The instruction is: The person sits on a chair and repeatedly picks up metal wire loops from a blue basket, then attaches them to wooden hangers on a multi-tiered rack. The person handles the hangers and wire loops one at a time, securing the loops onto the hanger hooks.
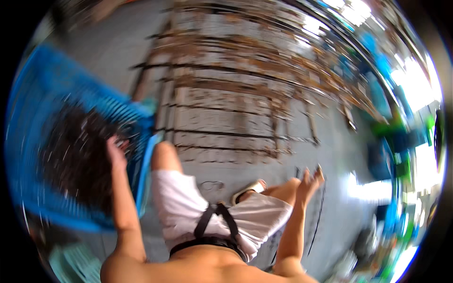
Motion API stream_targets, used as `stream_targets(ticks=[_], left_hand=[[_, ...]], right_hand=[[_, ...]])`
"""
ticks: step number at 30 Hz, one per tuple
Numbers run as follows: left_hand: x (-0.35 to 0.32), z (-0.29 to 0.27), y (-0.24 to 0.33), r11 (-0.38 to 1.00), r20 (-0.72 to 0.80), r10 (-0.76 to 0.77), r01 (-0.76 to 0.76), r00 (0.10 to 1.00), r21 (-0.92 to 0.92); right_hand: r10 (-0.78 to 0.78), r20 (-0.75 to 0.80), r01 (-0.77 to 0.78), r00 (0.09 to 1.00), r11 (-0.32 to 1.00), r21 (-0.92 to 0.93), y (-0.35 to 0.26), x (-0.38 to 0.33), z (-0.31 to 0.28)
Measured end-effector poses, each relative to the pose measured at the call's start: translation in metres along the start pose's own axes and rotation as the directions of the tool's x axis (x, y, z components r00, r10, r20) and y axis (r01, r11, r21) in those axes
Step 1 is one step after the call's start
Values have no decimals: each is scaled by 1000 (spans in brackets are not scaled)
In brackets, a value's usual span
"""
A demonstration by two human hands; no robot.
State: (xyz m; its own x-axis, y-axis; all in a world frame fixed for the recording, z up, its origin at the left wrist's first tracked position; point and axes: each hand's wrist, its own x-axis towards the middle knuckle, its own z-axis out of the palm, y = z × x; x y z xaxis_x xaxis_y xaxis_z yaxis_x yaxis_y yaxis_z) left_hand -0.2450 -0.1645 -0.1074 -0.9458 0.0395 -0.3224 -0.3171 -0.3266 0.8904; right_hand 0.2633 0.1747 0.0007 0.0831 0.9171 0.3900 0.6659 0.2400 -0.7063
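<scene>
On the left stands a big blue plastic basket (pixel 146 174) with slatted walls. A heap of dark, thin pieces (pixel 75 155) with small glints fills its middle; blur hides their exact kind. My left hand (pixel 118 150) is inside the basket at the right edge of this heap, its fingers curled in against some of the pieces. What it holds is smeared. To the right of my knee, my right hand (pixel 310 184) hangs over the grey floor with thumb and fingers apart. I make out nothing in it.
Ahead is a frame of dark bars (pixel 222 134) with rows of small pieces along them, all streaked. A thin loop (pixel 212 185) lies on the floor (pixel 337 155) before me. Blue and green containers (pixel 380 160) line the right side. A pale green item (pixel 75 264) is at lower left.
</scene>
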Motion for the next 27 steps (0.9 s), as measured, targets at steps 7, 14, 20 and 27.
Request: stream_targets(ticks=[7, 14, 20, 27], left_hand=[[-51, -63, -15, 980, 36, -194, 192, 980, 61], [-103, -64, 18, 977, 147, -67, 95, 987, -190], [-100, -69, 21, 944, 131, -77, 115, 988, -310], [-99, -86, 26, 907, -78, -71, 97, 994, 409]], right_hand=[[-380, 766, -25, 519, 889, 458, -77, -164, 98], [-768, 604, 217, 213, 640, 737, -222, -274, 171], [-587, 807, -387, -69, 761, 521, -252, -314, 218], [-646, 710, -242, 280, 669, 703, -217, -265, 227]])
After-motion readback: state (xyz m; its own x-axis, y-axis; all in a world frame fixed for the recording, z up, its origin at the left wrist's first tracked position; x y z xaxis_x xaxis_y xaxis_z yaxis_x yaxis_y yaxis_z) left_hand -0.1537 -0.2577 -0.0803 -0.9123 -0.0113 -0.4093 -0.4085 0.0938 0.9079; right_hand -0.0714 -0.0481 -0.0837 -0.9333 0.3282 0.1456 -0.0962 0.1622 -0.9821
